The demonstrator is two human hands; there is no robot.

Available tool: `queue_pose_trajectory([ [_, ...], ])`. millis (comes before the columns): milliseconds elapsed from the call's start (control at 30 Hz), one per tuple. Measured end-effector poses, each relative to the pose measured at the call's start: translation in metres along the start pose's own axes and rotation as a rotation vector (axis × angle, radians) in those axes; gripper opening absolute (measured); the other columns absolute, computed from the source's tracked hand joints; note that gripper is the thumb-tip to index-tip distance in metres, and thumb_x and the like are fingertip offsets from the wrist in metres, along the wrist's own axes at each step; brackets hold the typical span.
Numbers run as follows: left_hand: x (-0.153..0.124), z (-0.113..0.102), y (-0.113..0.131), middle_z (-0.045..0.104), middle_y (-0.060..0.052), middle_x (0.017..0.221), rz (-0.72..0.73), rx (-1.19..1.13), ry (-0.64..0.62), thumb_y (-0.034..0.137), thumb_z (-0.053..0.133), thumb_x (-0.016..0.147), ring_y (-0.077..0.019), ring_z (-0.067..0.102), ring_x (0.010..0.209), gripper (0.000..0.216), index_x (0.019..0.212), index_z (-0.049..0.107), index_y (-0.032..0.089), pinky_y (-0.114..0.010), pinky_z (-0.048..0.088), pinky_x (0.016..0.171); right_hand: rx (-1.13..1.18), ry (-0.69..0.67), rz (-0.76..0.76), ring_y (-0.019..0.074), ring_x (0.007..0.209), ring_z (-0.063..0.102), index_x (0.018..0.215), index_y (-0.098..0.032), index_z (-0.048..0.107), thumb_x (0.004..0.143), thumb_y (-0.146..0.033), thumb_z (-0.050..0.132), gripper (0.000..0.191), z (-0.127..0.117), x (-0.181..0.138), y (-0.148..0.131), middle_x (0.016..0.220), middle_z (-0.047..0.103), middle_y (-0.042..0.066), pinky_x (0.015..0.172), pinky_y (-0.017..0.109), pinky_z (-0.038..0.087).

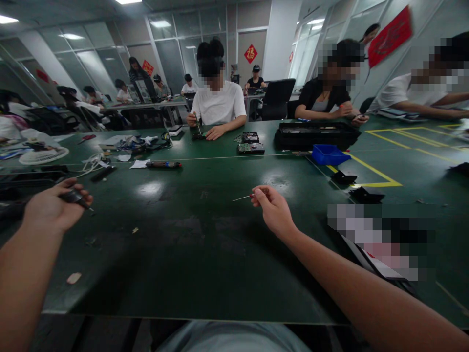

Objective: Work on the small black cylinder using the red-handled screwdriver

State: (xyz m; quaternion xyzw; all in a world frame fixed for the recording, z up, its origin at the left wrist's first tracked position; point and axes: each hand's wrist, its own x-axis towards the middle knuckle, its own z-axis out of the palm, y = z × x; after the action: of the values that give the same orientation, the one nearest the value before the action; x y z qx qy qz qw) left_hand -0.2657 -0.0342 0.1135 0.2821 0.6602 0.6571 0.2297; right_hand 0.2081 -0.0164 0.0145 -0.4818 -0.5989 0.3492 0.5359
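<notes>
At the left, above the green table (205,274), my left hand (51,208) is closed around a dark, cylindrical screwdriver (74,197). A short thin tip pokes out of it, pointing down and right; part of its body is hidden in the palm. My right hand (273,210), just right of the middle, pinches a thin screwdriver (242,198) with a slim metal shaft and a bit of red at the handle. Its shaft points left, over the table, and the fingers cover most of the handle. The two hands are well apart.
Beyond my hands lie a brown pen-shaped tool (163,165), hard drives (251,147), a blue tray (330,155), black brackets (366,195) and a long black casing (315,136). Cables (142,143) lie at the back left. A co-worker (219,105) sits opposite; others sit right.
</notes>
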Motion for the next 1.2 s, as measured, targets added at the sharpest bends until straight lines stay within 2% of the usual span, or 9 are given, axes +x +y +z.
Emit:
queue_pose_trajectory([
  [167, -0.051, 0.066, 0.003, 0.052, -0.002, 0.073, -0.149, -0.225, -0.351, 0.000, 0.045, 0.070, -0.0129, 0.050, 0.068, 0.025, 0.090, 0.056, 0.013, -0.026, 0.044, 0.069, -0.008, -0.002, 0.005, 0.0193, 0.073, 0.064, 0.095, -0.021, 0.064, 0.094, -0.047, 0.053, 0.028, -0.001, 0.000, -0.001, 0.081, 0.069, 0.004, 0.072, 0.036, 0.051],
  [267, -0.081, 0.101, 0.002, 0.052, -0.003, 0.072, -0.210, -0.270, -0.483, 0.002, 0.046, 0.067, -0.0148, 0.049, 0.066, 0.029, 0.091, 0.058, 0.013, -0.026, 0.043, 0.063, -0.006, 0.003, -0.005, 0.0193, 0.074, 0.065, 0.096, -0.021, 0.064, 0.095, -0.046, 0.053, 0.028, 0.000, -0.001, 0.000, 0.081, 0.068, 0.004, 0.072, 0.036, 0.051],
  [433, -0.132, 0.144, -0.002, 0.054, -0.005, 0.081, -0.338, -0.391, -0.736, 0.013, 0.053, 0.070, -0.0176, 0.054, 0.072, 0.030, 0.099, 0.059, 0.013, -0.029, 0.048, 0.064, 0.006, 0.020, -0.008, 0.0195, 0.076, 0.065, 0.098, -0.021, 0.064, 0.095, -0.046, 0.053, 0.028, 0.000, 0.000, -0.001, 0.083, 0.068, 0.005, 0.074, 0.036, 0.053],
  [500, -0.154, 0.157, -0.006, 0.057, -0.004, 0.089, -0.334, -0.400, -0.847, 0.011, 0.059, 0.065, -0.0168, 0.056, 0.078, 0.040, 0.105, 0.060, 0.015, -0.029, 0.050, 0.070, 0.018, 0.024, -0.005, 0.0198, 0.079, 0.065, 0.099, -0.021, 0.064, 0.094, -0.047, 0.054, 0.028, 0.000, 0.000, 0.000, 0.086, 0.068, 0.005, 0.075, 0.037, 0.053],
  [600, -0.182, 0.173, -0.018, 0.059, -0.003, 0.101, -0.170, -0.250, -0.986, 0.001, 0.065, 0.062, -0.0154, 0.059, 0.090, 0.057, 0.116, 0.059, 0.019, -0.029, 0.049, 0.085, 0.015, 0.008, 0.006, 0.0201, 0.081, 0.065, 0.101, -0.021, 0.064, 0.093, -0.048, 0.055, 0.030, 0.001, 0.000, 0.000, 0.087, 0.068, 0.005, 0.076, 0.037, 0.053],
  [767, -0.204, 0.193, -0.052, 0.064, -0.007, 0.116, 0.203, 0.098, -1.019, 0.006, 0.064, 0.080, -0.0206, 0.061, 0.110, 0.045, 0.122, 0.059, 0.020, -0.041, 0.043, 0.108, 0.021, 0.004, 0.023, 0.0198, 0.082, 0.065, 0.103, -0.021, 0.063, 0.093, -0.043, 0.055, 0.025, 0.002, -0.001, 0.001, 0.090, 0.069, 0.005, 0.077, 0.037, 0.053],
  [933, -0.205, 0.196, -0.071, 0.066, -0.006, 0.123, 0.357, 0.178, -1.121, 0.008, 0.064, 0.084, -0.0219, 0.061, 0.117, 0.041, 0.122, 0.062, 0.023, -0.042, 0.045, 0.108, -0.023, 0.022, 0.021, 0.0202, 0.082, 0.066, 0.102, -0.022, 0.063, 0.095, -0.044, 0.053, 0.026, 0.001, -0.001, 0.000, 0.089, 0.070, 0.005, 0.078, 0.037, 0.053],
  [1067, -0.200, 0.193, -0.076, 0.067, -0.005, 0.124, 0.410, 0.172, -1.092, 0.007, 0.068, 0.083, -0.0208, 0.061, 0.117, 0.050, 0.128, 0.059, 0.025, -0.040, 0.047, 0.107, -0.123, 0.026, 0.007, 0.0192, 0.073, 0.064, 0.091, -0.021, 0.065, 0.095, -0.049, 0.053, 0.031, -0.001, -0.001, -0.005, 0.078, 0.068, 0.003, 0.071, 0.034, 0.049],
  [1200, -0.190, 0.191, -0.083, 0.067, -0.005, 0.120, 0.520, 0.260, -1.028, 0.010, 0.071, 0.082, -0.0219, 0.062, 0.114, 0.039, 0.118, 0.066, 0.024, -0.042, 0.047, 0.104, -0.220, 0.001, 0.013, 0.0164, 0.059, 0.055, 0.075, -0.022, 0.063, 0.094, -0.051, 0.053, 0.037, -0.003, -0.003, -0.012, 0.062, 0.058, -0.001, 0.059, 0.031, 0.041],
])
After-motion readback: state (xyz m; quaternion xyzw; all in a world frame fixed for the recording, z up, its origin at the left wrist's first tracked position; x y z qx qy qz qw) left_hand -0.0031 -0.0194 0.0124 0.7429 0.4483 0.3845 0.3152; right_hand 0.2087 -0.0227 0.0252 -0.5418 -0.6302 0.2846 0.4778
